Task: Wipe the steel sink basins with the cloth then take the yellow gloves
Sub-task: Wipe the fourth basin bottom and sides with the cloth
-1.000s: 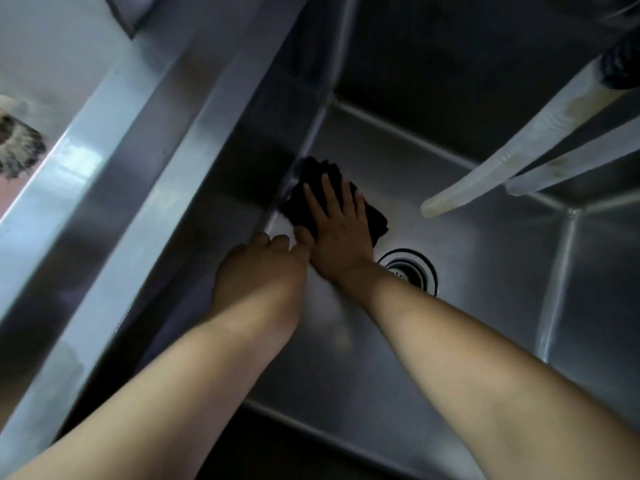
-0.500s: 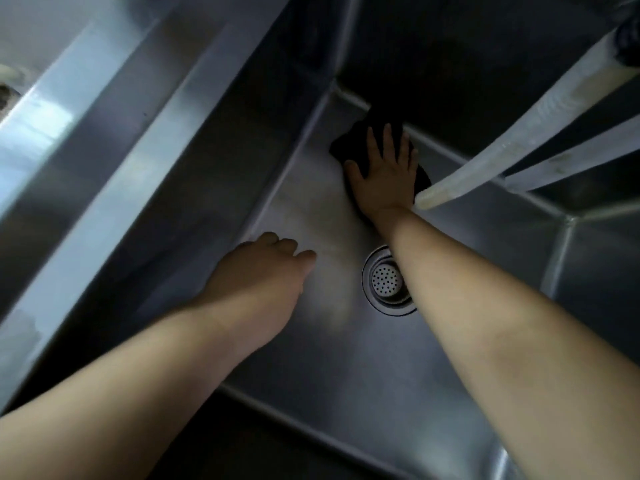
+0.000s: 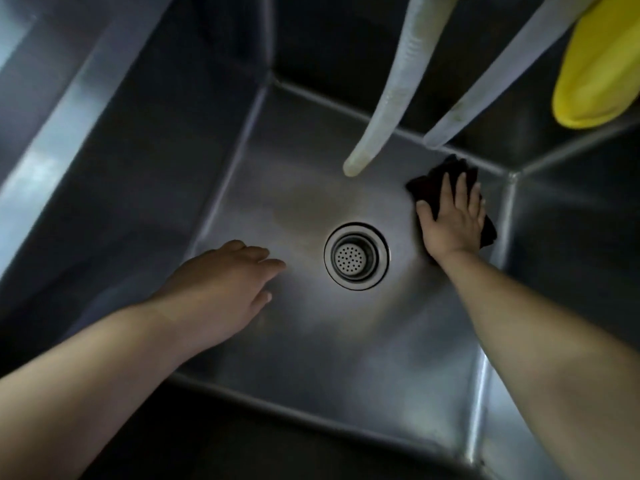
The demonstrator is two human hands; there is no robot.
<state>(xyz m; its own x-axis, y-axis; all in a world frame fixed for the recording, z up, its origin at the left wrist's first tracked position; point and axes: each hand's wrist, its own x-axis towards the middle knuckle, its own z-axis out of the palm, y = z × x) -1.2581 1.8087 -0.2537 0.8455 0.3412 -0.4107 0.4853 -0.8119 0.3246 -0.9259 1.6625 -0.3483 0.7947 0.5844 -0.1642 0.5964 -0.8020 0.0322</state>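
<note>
Pressing cloth (image 3: 420, 185), right hand (image 3: 453, 221) flat

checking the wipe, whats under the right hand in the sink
A dark cloth lies under the right hand, pressed flat on the sink basin floor. Its edges show around the fingers; the middle part and the steel beneath are covered.

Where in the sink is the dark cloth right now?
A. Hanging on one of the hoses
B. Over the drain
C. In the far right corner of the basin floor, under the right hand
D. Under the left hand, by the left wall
C: the right hand lies flat on the cloth near the basin's far right corner, well clear of the drain; the left hand holds nothing.
</note>
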